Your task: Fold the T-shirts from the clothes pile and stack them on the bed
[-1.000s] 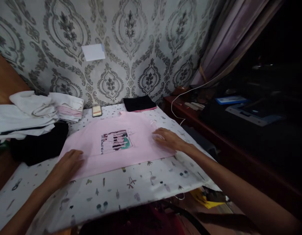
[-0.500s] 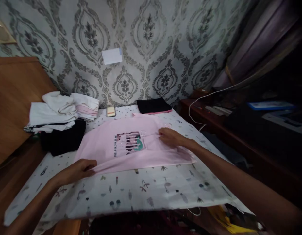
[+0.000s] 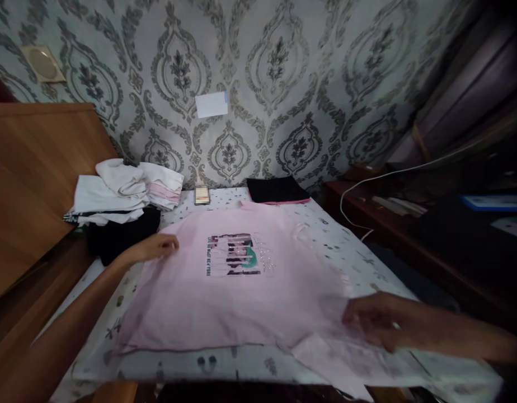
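Observation:
A pink T-shirt (image 3: pixel 187 308) lies spread on its side across the patterned sheet, with a printed picture and lettering on its front. Its near sleeve droops over the bed's front edge at the right. Over the shirt's left part is my left hand (image 3: pixel 155 248), fingers loosely bent and apart, with nothing seen in it. My right hand (image 3: pixel 378 319) is at the shirt's right side near that sleeve. Motion smears its fingers, so whether they grip the cloth cannot be made out.
Folded white clothes (image 3: pixel 111 193) rest on black cloth (image 3: pixel 120 238) by the wooden headboard (image 3: pixel 44 184). Against the wall lie a small card-like box (image 3: pixel 202 195) and a folded black garment (image 3: pixel 277 190). A white cable (image 3: pixel 346 207) hangs over the dark red furniture (image 3: pixel 359 204) on the right.
The shirt's near side, folded up before, now lies flat toward the bed's front edge. My right hand has moved right and nearer; my left hand has let go of the edge and moved farther back.

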Demonstrator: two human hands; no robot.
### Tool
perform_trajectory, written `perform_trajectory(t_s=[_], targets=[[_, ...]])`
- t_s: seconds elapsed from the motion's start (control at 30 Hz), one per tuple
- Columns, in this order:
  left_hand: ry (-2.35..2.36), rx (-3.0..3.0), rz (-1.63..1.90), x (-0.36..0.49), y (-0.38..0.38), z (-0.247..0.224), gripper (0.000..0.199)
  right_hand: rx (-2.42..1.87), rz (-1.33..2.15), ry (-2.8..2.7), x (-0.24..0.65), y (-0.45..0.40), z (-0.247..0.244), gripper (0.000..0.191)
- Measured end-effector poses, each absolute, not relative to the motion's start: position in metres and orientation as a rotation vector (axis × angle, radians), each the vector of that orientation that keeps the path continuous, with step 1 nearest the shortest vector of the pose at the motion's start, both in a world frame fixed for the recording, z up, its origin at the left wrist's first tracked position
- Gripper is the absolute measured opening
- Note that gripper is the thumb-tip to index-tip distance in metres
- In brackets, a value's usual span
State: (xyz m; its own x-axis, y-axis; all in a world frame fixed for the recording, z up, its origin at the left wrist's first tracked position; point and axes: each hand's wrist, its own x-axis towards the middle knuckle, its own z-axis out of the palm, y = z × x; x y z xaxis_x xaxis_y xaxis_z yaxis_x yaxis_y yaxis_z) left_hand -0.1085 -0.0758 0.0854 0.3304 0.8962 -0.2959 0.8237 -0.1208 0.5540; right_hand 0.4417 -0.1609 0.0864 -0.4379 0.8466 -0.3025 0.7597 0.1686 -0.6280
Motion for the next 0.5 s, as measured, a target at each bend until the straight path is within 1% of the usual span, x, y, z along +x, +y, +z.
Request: perform_trajectory(t_s=[0.03,0.07,0.1,0.13,0.23,0.3,0.4,0.5], targets=[[1.641,2.017,0.25,-0.108,-0.051,0.082,0.033,-1.498,1.266,-2.325,0.432,-0.146,0.086,0.039],[1.726,2.046,0.317,-0.106,-0.026,0.077,0.033,-1.417,1.309,-2.316,0.422,-0.128,0.083,0.043],[1.786,2.064,0.369,-0.103,-0.003,0.072,0.034,-1.395,1.197,-2.284,0.412,-0.107,0.077,0.045],[1.822,2.072,0.401,-0.099,0.018,0.067,0.035,-1.397,1.008,-2.247,0.404,-0.084,0.07,0.045],[1.827,2.083,0.417,-0.083,0.068,0.052,0.04,-1.433,0.506,-2.17,0.382,-0.015,0.04,0.038],[1.794,2.088,0.381,-0.075,0.091,0.044,0.042,-1.471,0.296,-2.188,0.367,0.024,0.022,0.034],[1.72,2.097,0.29,-0.069,0.114,0.039,0.039,-1.527,0.156,-2.269,0.344,0.064,0.004,0.038],[1.629,2.09,0.199,-0.068,0.127,0.042,0.032,-1.525,0.175,-2.324,0.326,0.087,-0.007,0.04]])
